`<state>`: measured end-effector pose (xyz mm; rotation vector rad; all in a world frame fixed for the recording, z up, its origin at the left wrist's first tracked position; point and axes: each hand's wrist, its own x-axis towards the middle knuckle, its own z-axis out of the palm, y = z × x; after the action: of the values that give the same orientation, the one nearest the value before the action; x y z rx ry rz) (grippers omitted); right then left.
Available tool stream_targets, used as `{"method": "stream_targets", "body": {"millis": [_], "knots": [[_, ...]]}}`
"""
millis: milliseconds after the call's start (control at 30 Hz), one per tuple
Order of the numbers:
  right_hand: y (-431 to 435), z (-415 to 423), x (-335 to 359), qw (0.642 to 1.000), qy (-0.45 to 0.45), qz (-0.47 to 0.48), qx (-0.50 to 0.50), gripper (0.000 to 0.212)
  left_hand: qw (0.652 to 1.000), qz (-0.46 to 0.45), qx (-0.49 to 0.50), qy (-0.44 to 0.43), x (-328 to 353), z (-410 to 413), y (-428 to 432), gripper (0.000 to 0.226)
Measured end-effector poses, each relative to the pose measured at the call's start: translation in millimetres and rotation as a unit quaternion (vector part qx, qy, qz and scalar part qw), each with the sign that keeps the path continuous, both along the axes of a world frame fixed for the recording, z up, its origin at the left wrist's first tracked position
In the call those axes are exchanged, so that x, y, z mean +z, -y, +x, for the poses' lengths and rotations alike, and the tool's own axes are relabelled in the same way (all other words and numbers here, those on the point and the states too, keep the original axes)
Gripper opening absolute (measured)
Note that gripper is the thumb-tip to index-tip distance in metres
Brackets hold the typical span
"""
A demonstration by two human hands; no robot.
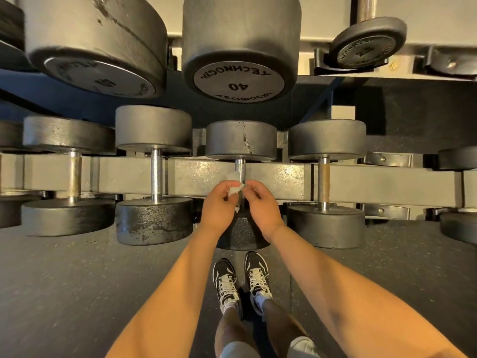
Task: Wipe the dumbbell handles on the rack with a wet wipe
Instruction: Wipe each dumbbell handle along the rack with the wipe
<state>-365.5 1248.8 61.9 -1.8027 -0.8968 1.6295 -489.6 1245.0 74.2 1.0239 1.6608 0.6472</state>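
A small white wet wipe (235, 187) is wrapped around the metal handle (240, 168) of the middle dumbbell on the lower rack row. My left hand (219, 205) pinches the wipe from the left side of the handle. My right hand (260, 205) closes its fingertips on the wipe's other end at the right of the handle. Both hands cover the lower half of the handle and part of the near weight head (242, 233). The far weight head (241, 140) shows dark speckles.
Neighbouring dumbbells lie left (154, 174) and right (324, 182) on the grey rack rail (284, 177). Large 40-marked dumbbells (238, 47) hang on the upper tier overhead. My two black-and-white shoes (241, 282) stand on dark rubber floor below.
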Motion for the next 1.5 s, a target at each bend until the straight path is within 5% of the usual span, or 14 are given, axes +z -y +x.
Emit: {"method": "stream_targets", "body": {"millis": [100,267,600,967,1100,1500], "knots": [[-3.7,2.6,8.2,0.997,-0.071,-0.01,0.01,0.04,0.998,0.001,0.014,0.055,8.6,5.0,2.2,0.029],[-7.3,1.4,23.2,0.989,-0.139,-0.001,-0.056,0.024,0.977,0.021,0.118,0.174,20.5,12.2,1.6,0.024],[-2.7,3.7,17.3,0.985,-0.145,-0.035,-0.087,0.028,0.991,0.011,0.11,0.071,8.8,16.5,-0.5,0.015],[-1.3,6.0,23.8,0.99,-0.133,-0.019,-0.032,0.035,0.986,-0.001,0.13,0.102,9.3,13.5,1.3,0.035],[-3.9,2.2,18.7,0.992,-0.076,-0.04,-0.092,0.044,0.993,-0.018,0.1,0.065,6.0,6.0,1.3,0.052],[-1.0,5.0,11.5,0.996,-0.049,0.002,-0.077,0.032,0.997,-0.046,0.031,0.054,-1.8,-1.6,-5.9,0.034]]}}
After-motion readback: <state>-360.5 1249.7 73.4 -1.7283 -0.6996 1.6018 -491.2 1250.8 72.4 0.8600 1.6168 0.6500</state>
